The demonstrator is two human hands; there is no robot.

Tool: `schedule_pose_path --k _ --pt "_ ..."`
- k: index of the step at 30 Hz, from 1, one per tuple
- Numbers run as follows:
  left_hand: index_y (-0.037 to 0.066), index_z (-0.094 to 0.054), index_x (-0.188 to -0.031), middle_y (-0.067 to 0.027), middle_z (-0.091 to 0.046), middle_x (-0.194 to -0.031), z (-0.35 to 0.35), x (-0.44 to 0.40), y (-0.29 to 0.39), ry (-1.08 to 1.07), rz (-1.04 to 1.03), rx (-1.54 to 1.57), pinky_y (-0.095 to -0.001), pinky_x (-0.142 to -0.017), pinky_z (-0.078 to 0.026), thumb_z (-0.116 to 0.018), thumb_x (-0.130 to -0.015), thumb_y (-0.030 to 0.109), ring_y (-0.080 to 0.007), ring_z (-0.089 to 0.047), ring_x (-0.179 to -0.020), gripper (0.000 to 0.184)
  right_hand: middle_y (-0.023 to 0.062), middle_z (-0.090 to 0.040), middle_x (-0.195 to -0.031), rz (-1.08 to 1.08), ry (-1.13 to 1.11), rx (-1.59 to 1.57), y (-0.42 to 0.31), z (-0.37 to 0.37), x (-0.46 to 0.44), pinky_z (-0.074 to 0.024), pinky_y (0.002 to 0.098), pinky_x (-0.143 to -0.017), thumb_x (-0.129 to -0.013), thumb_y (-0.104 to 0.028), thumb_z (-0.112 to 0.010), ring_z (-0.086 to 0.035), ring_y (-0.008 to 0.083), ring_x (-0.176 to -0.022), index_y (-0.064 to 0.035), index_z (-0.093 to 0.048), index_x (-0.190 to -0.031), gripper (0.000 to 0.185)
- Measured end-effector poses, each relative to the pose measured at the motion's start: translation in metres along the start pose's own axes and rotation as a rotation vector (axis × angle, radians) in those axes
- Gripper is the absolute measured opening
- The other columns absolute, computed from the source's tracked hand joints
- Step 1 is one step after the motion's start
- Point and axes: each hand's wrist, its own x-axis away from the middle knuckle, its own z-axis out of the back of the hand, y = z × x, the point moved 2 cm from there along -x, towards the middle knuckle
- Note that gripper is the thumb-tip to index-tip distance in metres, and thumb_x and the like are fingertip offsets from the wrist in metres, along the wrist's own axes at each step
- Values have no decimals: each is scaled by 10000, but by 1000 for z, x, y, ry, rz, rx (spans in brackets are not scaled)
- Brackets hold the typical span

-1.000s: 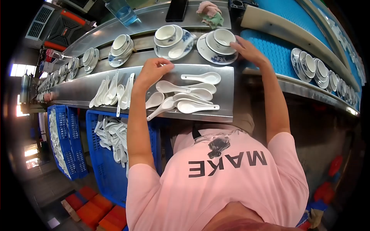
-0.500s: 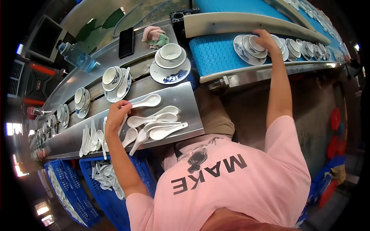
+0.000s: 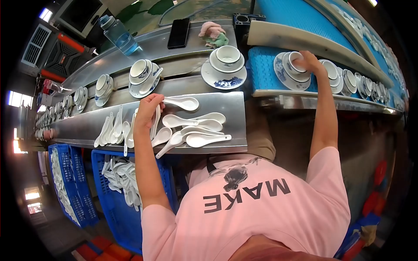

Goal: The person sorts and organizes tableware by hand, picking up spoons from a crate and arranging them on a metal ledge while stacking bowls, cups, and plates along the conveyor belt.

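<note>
My left hand (image 3: 150,108) is pinched on the handle end of a white spoon (image 3: 186,103) at the back of the steel tray (image 3: 237,124), where several more white spoons (image 3: 208,139) lie. My right hand (image 3: 310,62) has its fingers closed on the rim of a small cup (image 3: 297,61), which sits on a bowl and a blue-patterned plate (image 3: 285,81) on the blue belt (image 3: 261,65). A stack with a cup, bowl and plate (image 3: 223,80) stands behind the tray without a spoon. Left of it, another stack (image 3: 140,74) has a spoon on its plate.
More dish stacks (image 3: 103,85) line the left conveyor and others (image 3: 349,81) the blue belt. Blue crates (image 3: 117,213) with spoons stand below left. A water bottle (image 3: 119,37), a phone (image 3: 178,33) and a cloth (image 3: 213,34) lie behind.
My right hand has moved from the stack behind the tray to the one on the blue belt. My left hand has come down onto a spoon handle. The camera view has shifted.
</note>
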Motion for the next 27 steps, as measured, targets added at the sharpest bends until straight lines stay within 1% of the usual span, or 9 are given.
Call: schedule_pose_path --k 3,7,11,15,18,21,22,25,27 --pt "61 -596 -769 -14 -549 -607 2 0 0 -2 6 5 -185 -451 -368 -615 -778 175 -70 -485 -497 116 164 -597 -1000 143 -122 -322 7 -8 4 -419 307 -823 -637 -192 -634 -567 258 -938 -9 -548 -1100 506" --pt "67 -587 -768 -10 -546 -608 2 0 3 7 6 5 -177 -446 -373 -619 -778 185 -69 -484 -488 122 58 -609 -934 159 -11 -799 -29 -24 30 -431 262 -781 -624 -52 -620 -555 137 -860 -19 -559 -1082 463" --pt "81 -564 -765 -5 -538 -610 3 -5 1 36 4 59 -179 -426 -385 -632 -771 187 -71 -483 -475 126 56 -611 -929 140 19 -1202 -63 -40 32 -446 271 -756 -644 -58 -612 -565 139 -841 -15 -573 -1048 408" --pt "70 -544 -758 -28 -543 -610 5 -20 0 70 -10 209 -199 -412 -407 -655 -756 165 -97 -493 -465 147 93 -623 -895 166 135 -934 -123 -52 31 -455 294 -750 -634 -11 -518 -583 177 -830 3 -584 -1002 374" --pt "33 -569 -785 -51 -561 -619 5 -30 0 137 -50 203 -225 -450 -408 -650 -750 188 -112 -504 -487 179 157 -628 -893 210 202 -871 -143 -67 16 -450 334 -776 -629 -11 -474 -596 265 -867 -3 -583 -993 380" --pt "26 -562 -804 -62 -579 -643 3 -29 5 170 -50 242 -225 -450 -415 -649 -746 195 -114 -512 -490 199 176 -618 -886 199 387 -653 -174 -76 19 -442 368 -791 -647 -67 -492 -587 323 -859 -17 -583 -972 342" --pt "24 -562 -810 -66 -584 -649 6 -31 4 199 -59 248 -225 -452 -418 -645 -747 189 -117 -516 -491 195 211 -601 -907 204 332 -695 -178 -90 7 -438 386 -800 -645 -70 -487 -568 367 -894 -28 -572 -986 353" --pt "13 -562 -860 -71 -592 -656 15 -31 8 249 -101 260 -223 -461 -424 -633 -745 167 -122 -529 -505 205 215 -598 -905 139 364 -600 -194 -109 -8 -440 383 -799 -641 -74 -496 -573 355 -895 -28 -567 -994 363" --pt "5 -556 -917 -76 -595 -663 21 -25 8 251 -116 265 -222 -465 -427 -625 -743 150 -125 -536 -517 236 217 -599 -968 107 258 -619 -197 -110 -9 -431 391 -832 -669 -81 -496 -557 363 -948 -25 -568 -1021 364"
